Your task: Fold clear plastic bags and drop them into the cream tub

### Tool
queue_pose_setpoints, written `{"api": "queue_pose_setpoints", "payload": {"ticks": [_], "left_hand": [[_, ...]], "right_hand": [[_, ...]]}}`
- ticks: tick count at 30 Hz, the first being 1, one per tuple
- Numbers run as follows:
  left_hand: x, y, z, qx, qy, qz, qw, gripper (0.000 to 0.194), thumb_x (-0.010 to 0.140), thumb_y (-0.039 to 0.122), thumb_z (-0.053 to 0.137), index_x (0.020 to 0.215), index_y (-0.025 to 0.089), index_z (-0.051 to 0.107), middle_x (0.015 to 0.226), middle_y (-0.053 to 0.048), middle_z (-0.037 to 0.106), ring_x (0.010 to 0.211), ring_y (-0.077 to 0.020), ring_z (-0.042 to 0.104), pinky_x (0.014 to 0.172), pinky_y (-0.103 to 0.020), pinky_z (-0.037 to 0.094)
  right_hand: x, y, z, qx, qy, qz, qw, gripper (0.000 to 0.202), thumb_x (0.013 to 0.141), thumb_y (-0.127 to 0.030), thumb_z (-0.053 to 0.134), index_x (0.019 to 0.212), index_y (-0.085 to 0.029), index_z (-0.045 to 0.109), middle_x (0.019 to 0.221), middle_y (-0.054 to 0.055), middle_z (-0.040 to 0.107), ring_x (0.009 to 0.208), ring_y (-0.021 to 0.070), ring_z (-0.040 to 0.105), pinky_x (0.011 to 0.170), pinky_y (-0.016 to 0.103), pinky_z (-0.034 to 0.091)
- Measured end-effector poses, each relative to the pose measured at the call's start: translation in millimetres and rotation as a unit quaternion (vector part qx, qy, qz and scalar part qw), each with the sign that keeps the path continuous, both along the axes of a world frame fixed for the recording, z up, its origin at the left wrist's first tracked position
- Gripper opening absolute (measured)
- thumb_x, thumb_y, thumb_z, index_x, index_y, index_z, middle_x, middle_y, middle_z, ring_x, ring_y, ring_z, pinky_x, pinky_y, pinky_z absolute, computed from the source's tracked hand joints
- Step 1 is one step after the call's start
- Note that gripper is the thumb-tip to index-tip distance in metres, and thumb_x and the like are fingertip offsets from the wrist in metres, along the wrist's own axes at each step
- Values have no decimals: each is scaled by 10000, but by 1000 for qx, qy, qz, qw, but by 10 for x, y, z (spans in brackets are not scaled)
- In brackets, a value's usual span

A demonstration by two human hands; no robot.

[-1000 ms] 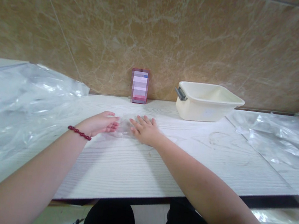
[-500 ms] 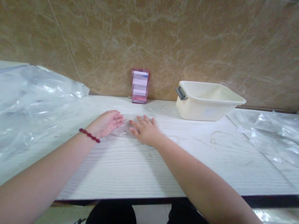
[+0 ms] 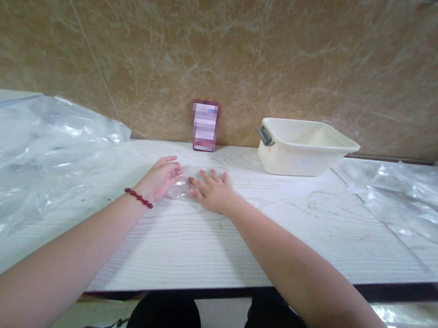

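A small piece of clear plastic (image 3: 181, 188), which looks like a bag, lies on the white wood-grain table (image 3: 174, 245) between my two hands. My right hand (image 3: 215, 192) rests flat on its right part, palm down and fingers spread. At its left edge is my left hand (image 3: 159, 177), turned on its side with the thumb up and the fingers slightly bent towards the plastic. The left fingertips are beside or touching the plastic; I cannot tell which. A red bead bracelet (image 3: 139, 197) circles my left wrist.
A cream plastic bin (image 3: 293, 161) with a grey handle stands at the back right. A phone (image 3: 206, 126) with a blurred screen leans on the brown marbled wall (image 3: 221, 38). Clear plastic sheets lie at left (image 3: 71, 131) and right (image 3: 416, 193).
My left hand has moved slightly right and its fingers have bent more. The plastic between the hands now looks more bunched up. My right hand stays in place.
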State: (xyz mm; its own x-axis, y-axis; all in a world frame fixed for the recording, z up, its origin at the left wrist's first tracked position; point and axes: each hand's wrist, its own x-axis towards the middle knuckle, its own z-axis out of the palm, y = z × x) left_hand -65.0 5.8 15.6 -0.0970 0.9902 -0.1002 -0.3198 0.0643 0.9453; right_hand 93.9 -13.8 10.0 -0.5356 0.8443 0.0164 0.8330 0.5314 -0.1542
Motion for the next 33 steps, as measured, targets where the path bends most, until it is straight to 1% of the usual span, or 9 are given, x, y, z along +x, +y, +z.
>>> {"api": "queue_pose_setpoints", "payload": {"ticks": [3, 5, 8, 10, 14, 19, 26, 30, 33], "left_hand": [[-13, 20, -12, 21, 73, 2, 997, 280, 619, 96, 519, 882, 169, 457, 729, 2, 501, 711, -86, 512, 735, -256, 425], [-67, 21, 7, 61, 206, 26, 976, 263, 608, 149, 538, 864, 169, 480, 756, -5, 502, 735, -101, 504, 711, -242, 416], [-175, -34, 74, 83, 453, 15, 888, 228, 576, 263, 577, 780, 174, 529, 728, -5, 520, 667, -124, 499, 603, -227, 399], [-217, -109, 127, 14, 530, -56, 846, 270, 580, 351, 567, 784, 178, 533, 614, 6, 524, 549, -131, 490, 491, -227, 367], [-195, -245, 208, -89, 528, -120, 836, 394, 527, 359, 610, 850, 174, 481, 483, 25, 516, 461, -143, 482, 399, -214, 317], [-196, -254, 217, -109, 476, -174, 855, 373, 473, 234, 638, 794, 191, 454, 457, 43, 521, 411, -128, 472, 392, -212, 326], [-323, -200, 158, -87, 508, -208, 831, 213, 522, 171, 558, 703, 192, 447, 421, 42, 494, 389, -131, 466, 399, -216, 318], [-226, -193, 127, 54, 571, -143, 806, 183, 583, 200, 527, 764, 192, 499, 564, 5, 549, 496, -150, 515, 482, -247, 378], [-24, -192, 80, 202, 544, -113, 807, 230, 678, 243, 469, 898, 198, 519, 825, -47, 586, 760, -172, 546, 688, -271, 404]], "right_hand": [[-4, -3, -2, 1, -4, 0, 1000, 501, 797, -532, 147, 1253, -346, 239, 1348, 14, 184, 1221, 289, 101, 920, 538, 67], [-4, -4, -8, 5, -4, 0, 1000, 500, 797, -533, 140, 1254, -352, 233, 1346, 14, 188, 1219, 290, 109, 918, 540, 67], [-3, -6, -17, 16, -5, 2, 1000, 496, 797, -533, 139, 1254, -360, 224, 1345, 17, 192, 1218, 287, 118, 915, 542, 69], [-4, -6, -21, 16, -8, 2, 1000, 499, 793, -537, 154, 1255, -360, 218, 1346, 20, 188, 1218, 288, 119, 915, 542, 70], [-10, -5, -21, 8, -12, -1, 1000, 516, 784, -553, 161, 1261, -362, 198, 1351, 22, 171, 1220, 289, 110, 913, 544, 60], [-19, -10, -8, 3, -20, -7, 1000, 547, 768, -583, 163, 1265, -357, 188, 1354, 20, 162, 1223, 280, 103, 921, 533, 54], [-8, 11, -32, 4, -12, 3, 1000, 573, 753, -605, 156, 1267, -354, 187, 1355, 27, 158, 1222, 289, 98, 919, 538, 52], [-2, 17, -32, 4, -3, 10, 1000, 582, 751, -604, 151, 1267, -340, 198, 1352, 34, 167, 1220, 294, 100, 915, 545, 54], [-4, 12, -18, 8, -10, 13, 1000, 595, 759, -578, 171, 1273, -283, 222, 1349, 49, 173, 1218, 300, 98, 918, 542, 58]]}}
